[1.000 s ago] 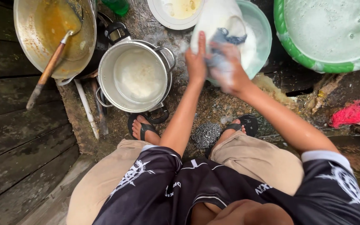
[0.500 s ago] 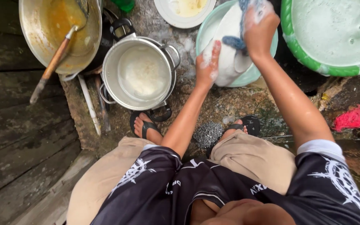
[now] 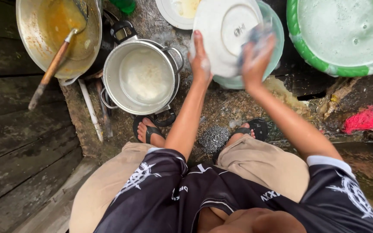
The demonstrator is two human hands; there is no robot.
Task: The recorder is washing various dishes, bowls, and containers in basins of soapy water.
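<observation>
Wet stone floor (image 3: 229, 108), dark planks (image 3: 22, 142), hands gripping white plate (image 3: 221, 34), cloth (image 3: 255, 36)

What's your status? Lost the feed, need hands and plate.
Left hand gripping white plate rim. Right hand scrubbing its underside with a blurred sponge. Plate over light green basin. Nothing blocking.

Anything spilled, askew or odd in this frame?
Nothing spilled. The left hand holds a white plate tilted, underside up, over a pale basin while the right hand rubs it; the cloth is blurred. A steel scourer lies on wet ground between the feet. The big pan has orange residue.
</observation>
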